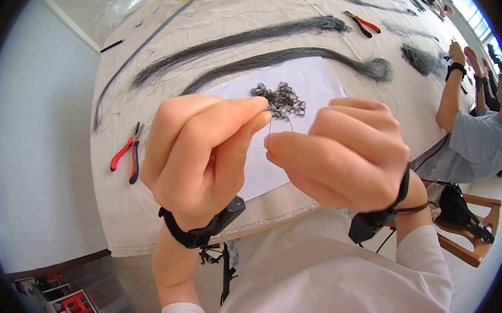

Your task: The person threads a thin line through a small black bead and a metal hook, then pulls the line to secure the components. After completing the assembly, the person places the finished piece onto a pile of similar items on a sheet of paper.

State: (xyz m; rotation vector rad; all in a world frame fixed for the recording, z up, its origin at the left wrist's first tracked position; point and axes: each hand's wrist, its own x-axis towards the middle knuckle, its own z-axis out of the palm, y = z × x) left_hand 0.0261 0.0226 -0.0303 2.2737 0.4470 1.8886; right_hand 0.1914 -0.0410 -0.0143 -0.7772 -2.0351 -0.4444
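Note:
My left hand (195, 151) is closed in a pinch, thumb against forefinger, on a thin dark wire (269, 124). Below and to its right, my right hand (347, 155) pinches the lower part of the same wire, which bows into a narrow loop between the fingertips. Just beyond the fingers, a pile of small dark wire rings (285, 97) lies on a white sheet of paper (315, 73). The fingers hide the ends of the wire.
Red-and-black pliers (133, 156) lie left of my left hand; a second pair of pliers (363, 23) lies farther back. Long grey wire bundles (237, 43) cross the cloth-covered table (124, 217). At the right, another person's arm (451, 102) reaches over the table, near a wooden chair (473, 251).

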